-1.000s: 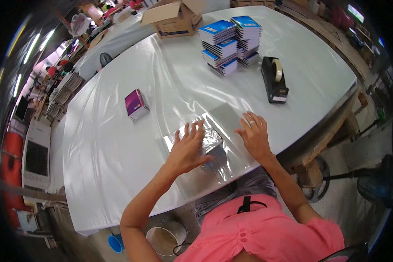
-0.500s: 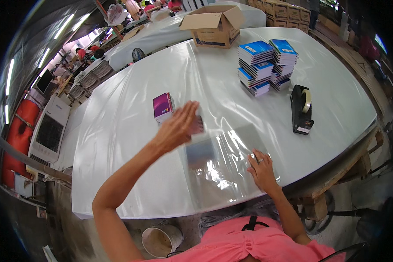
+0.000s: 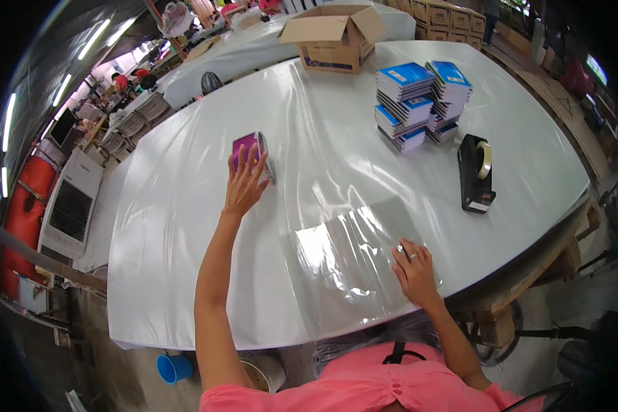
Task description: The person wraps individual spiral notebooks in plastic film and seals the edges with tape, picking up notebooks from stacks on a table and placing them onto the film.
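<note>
Head view: L hand (image 3: 246, 184) stretched far out across the white tabletop (image 3: 185, 275), arm nearly straight, fingers (image 3: 242, 159) spread apart and lying on the near edge of a small purple-covered notebook stack (image 3: 250, 152). They touch it, not closed round it. The stack sits left of centre on the tabletop, well apart from the other stock.

R hand (image 3: 413, 271) rests flat near the front edge, fingers loosely apart, pressing down on a clear plastic wrap sheet (image 3: 353, 244). A ring shows on one finger. The sheet lies crinkled and shiny just in front of the person, between the two hands, closer to the R one.

Further back, right of centre: two piles of blue spiral notebooks (image 3: 419, 103), side by side and touching. Just beside them toward the front right, a black tape dispenser (image 3: 475, 172) w/ a roll of clear tape in it. At the far edge an open cardboard box (image 3: 335, 38), flaps up.

Below the tabletop front edge, by the person's left arm, a blue cup (image 3: 174, 367) on the floor. Person wears a pink top.
</note>
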